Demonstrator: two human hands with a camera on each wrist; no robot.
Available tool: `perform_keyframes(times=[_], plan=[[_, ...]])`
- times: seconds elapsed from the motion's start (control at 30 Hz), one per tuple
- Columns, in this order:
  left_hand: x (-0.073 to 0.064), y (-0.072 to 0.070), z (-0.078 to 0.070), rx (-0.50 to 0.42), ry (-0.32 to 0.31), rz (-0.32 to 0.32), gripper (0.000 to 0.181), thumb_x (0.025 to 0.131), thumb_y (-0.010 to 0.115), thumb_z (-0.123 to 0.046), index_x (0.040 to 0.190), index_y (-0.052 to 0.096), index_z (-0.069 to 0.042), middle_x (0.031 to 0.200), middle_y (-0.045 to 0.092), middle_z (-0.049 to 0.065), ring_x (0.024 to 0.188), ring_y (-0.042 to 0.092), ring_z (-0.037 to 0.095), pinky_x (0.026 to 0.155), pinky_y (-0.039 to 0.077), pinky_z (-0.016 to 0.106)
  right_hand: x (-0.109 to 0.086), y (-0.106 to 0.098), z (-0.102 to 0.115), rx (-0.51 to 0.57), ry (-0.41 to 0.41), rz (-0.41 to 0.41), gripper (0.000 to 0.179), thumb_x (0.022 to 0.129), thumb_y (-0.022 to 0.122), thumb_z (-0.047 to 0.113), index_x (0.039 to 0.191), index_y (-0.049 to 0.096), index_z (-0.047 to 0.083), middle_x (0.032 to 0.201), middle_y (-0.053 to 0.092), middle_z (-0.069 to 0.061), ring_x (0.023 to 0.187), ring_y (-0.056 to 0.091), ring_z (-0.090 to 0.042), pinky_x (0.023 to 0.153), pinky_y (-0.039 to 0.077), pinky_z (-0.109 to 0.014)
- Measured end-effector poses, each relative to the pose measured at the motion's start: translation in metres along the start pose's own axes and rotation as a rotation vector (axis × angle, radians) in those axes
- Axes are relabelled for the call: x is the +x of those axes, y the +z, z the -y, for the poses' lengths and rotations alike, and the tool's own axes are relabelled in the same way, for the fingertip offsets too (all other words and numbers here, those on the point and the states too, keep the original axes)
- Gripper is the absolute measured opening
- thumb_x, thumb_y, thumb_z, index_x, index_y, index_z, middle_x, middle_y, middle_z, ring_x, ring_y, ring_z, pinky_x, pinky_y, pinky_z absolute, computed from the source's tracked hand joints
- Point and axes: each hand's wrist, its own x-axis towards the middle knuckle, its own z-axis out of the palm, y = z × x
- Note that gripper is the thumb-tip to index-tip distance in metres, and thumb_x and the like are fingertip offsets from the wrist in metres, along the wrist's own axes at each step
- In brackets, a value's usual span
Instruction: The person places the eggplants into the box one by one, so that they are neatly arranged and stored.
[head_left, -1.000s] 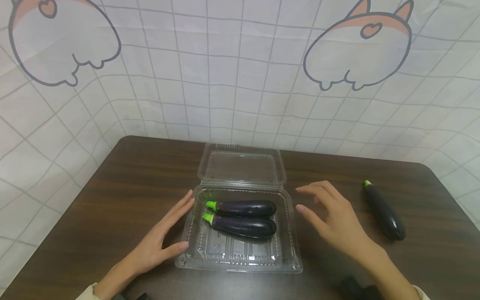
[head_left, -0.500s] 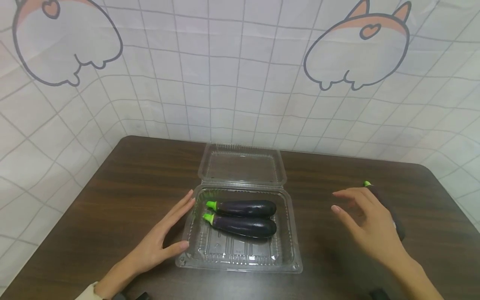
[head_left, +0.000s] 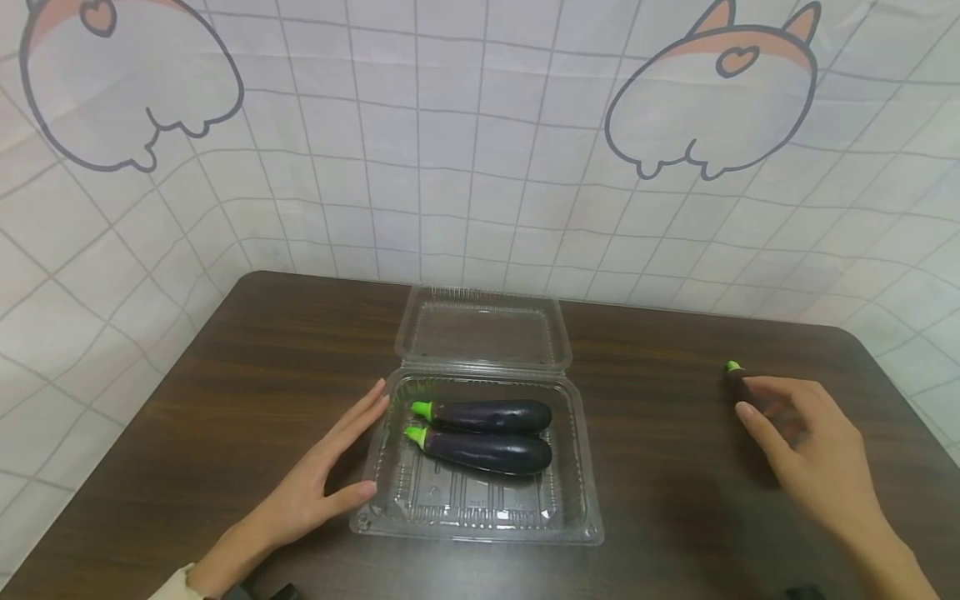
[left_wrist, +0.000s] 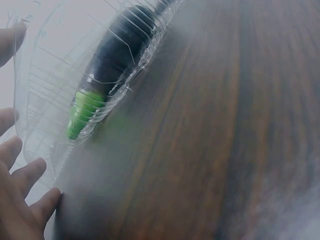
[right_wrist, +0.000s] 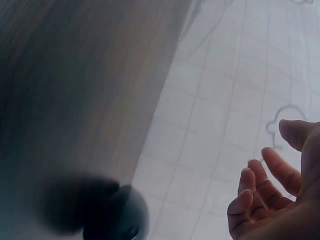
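Observation:
A clear plastic clamshell container (head_left: 480, 533) stands on the table with its lid (head_left: 483, 329) folded back flat. Two dark purple eggplants with green stems lie side by side in it, one farther back (head_left: 495, 415) and one nearer (head_left: 487, 452). At the container's left side my left hand (head_left: 307, 483) rests, its spread fingers and thumb touching the rim. My right hand (head_left: 813, 442) is over a third eggplant (head_left: 738, 379) at the right, covering most of it; only its green stem end shows. The right fingers are loosely bent, apart from the thumb, and no grip is visible.
The dark wood-grain table (head_left: 270, 358) has rounded far corners. Behind it hangs a white grid-patterned cloth (head_left: 510, 167) with cartoon animal drawings. A dark, blurred rounded shape (right_wrist: 112, 212) appears low in the right wrist view.
My right hand has moved rightward from beside the container to over the eggplant at the right. The left hand, the container and the two eggplants in it have stayed put.

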Motion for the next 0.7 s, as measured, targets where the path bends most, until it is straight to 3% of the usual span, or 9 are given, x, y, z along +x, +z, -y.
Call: perform_keyframes(times=[0.13, 0.33, 0.5, 0.67, 0.7], plan=[[0.000, 0.000, 0.000, 0.004, 0.001, 0.000, 0.077, 0.087, 0.065, -0.021, 0.150, 0.026, -0.003, 0.158, 0.011, 0.016, 0.144, 0.011, 0.033, 0.092, 0.015, 0.077, -0.002, -0.010, -0.011, -0.033, 0.072, 0.015, 0.037, 0.089, 0.068, 0.013, 0.124, 0.059, 0.007, 0.104, 0.053, -0.004, 0.078, 0.046, 0.013, 0.063, 0.036, -0.007], [0.001, -0.001, -0.001, 0.008, -0.005, 0.000, 0.077, 0.087, 0.066, -0.021, 0.150, 0.026, -0.004, 0.158, 0.011, 0.015, 0.144, 0.011, 0.034, 0.092, 0.015, 0.076, -0.005, -0.022, -0.029, -0.077, 0.176, 0.033, 0.040, 0.091, 0.066, 0.019, 0.129, 0.057, 0.008, 0.109, 0.054, -0.013, 0.072, 0.043, 0.017, 0.052, 0.038, -0.014], [0.000, -0.002, -0.001, 0.007, -0.009, 0.001, 0.077, 0.086, 0.066, -0.020, 0.150, 0.026, -0.004, 0.158, 0.011, 0.015, 0.144, 0.011, 0.034, 0.092, 0.015, 0.076, -0.010, -0.026, -0.042, -0.090, 0.255, 0.050, 0.046, 0.092, 0.064, 0.025, 0.132, 0.053, 0.005, 0.117, 0.053, -0.021, 0.080, 0.036, 0.021, 0.055, 0.036, -0.011], [0.000, -0.002, -0.002, 0.005, -0.006, -0.002, 0.077, 0.086, 0.067, -0.019, 0.150, 0.026, -0.003, 0.158, 0.012, 0.016, 0.144, 0.012, 0.034, 0.093, 0.016, 0.075, -0.016, -0.028, -0.055, -0.093, 0.324, 0.070, 0.052, 0.094, 0.062, 0.030, 0.135, 0.048, 0.002, 0.122, 0.053, -0.028, 0.084, 0.034, 0.019, 0.057, 0.033, -0.013], [0.000, -0.002, -0.002, 0.003, -0.005, -0.002, 0.077, 0.086, 0.067, -0.019, 0.150, 0.026, -0.003, 0.158, 0.012, 0.016, 0.144, 0.012, 0.034, 0.093, 0.016, 0.075, -0.017, -0.028, -0.057, -0.089, 0.341, 0.081, 0.053, 0.095, 0.060, 0.031, 0.136, 0.047, 0.001, 0.123, 0.052, -0.029, 0.086, 0.042, 0.013, 0.060, 0.039, -0.017]])
